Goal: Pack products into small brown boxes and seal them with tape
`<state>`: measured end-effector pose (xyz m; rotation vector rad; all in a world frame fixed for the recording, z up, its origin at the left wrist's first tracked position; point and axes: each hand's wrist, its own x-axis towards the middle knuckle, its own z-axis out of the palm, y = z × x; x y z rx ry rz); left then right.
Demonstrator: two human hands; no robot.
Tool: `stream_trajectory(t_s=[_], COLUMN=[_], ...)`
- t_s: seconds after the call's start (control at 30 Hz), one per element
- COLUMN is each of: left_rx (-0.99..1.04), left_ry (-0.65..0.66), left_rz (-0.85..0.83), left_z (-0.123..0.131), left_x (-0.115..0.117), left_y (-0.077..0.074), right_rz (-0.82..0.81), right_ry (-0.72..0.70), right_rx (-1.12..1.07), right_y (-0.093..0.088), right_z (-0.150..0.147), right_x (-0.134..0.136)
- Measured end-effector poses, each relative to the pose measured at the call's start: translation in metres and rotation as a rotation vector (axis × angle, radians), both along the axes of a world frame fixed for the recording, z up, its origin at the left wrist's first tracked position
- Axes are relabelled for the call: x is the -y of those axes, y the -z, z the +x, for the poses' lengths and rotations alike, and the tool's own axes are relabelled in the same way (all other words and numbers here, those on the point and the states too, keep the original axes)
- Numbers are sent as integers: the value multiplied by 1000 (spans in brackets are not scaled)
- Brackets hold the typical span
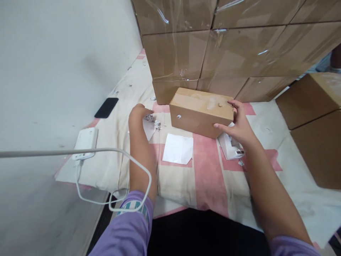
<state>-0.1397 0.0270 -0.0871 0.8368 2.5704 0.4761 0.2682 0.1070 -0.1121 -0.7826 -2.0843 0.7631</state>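
A long brown cardboard box (198, 119) rests at a slant on the cloth, with small pale scraps of tape or paper on its top and front. At its right end my right hand (237, 124) grips it, thumb on the front face and fingers over the far top corner. My left hand (138, 113) is apart from the box, down by crumpled paper scraps (157, 124) and a white paper piece (149, 129); most of its fingers are hidden. A flat white paper sheet (178, 148) lies in front of the box.
Stacked taped cardboard boxes (181, 53) form a wall behind. More boxes (314, 103) stand at right. A white device (231, 145) is partly under my right hand. A black phone (106, 107), a white power strip (85, 143) and a looping white cable (125, 153) are at left.
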Motion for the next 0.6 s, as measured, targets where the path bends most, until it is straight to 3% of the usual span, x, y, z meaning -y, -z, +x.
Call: stream_trajectory(t_s=[0.43, 0.6], left_rx=[-124, -87], left_ry=[-94, 9], left_rz=[121, 159], left_z=[-5, 5], left_x=[-10, -11], left_y=[38, 34], right_rz=[-40, -133], right_ry=[24, 54], right_rx=[-13, -41], right_y=[4, -2], right_z=[0, -3], right_x=[0, 14])
